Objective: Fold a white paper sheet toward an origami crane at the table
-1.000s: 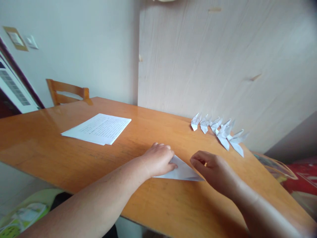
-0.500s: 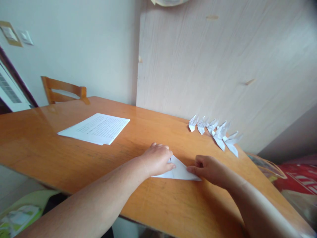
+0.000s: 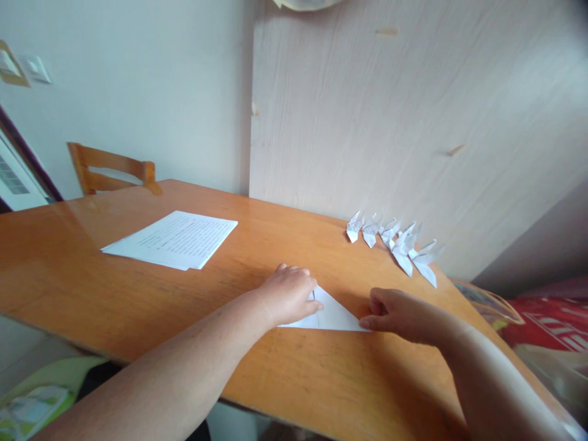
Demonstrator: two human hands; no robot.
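Observation:
A white sheet of paper (image 3: 337, 312), folded into a triangle, lies flat on the wooden table. My left hand (image 3: 294, 295) rests over its left part, holding it down with the fingers curled and the thumb on top; that part of the paper is hidden. At the triangle's right tip, the thumb of my right hand (image 3: 388, 312) presses the corner against the table. The other fingers of that hand are bent in toward the palm.
A stack of printed sheets (image 3: 177, 239) lies on the left of the table (image 3: 220, 355). Several folded paper figures (image 3: 402, 248) stand in a row near the wall at the right back. A wooden chair (image 3: 113, 168) is behind the far end, and a red bag (image 3: 546, 324) is beyond the right edge.
My right thumb has slid right along the folded paper to its right tip. My left hand keeps its place on the paper. The whole view has shifted slightly.

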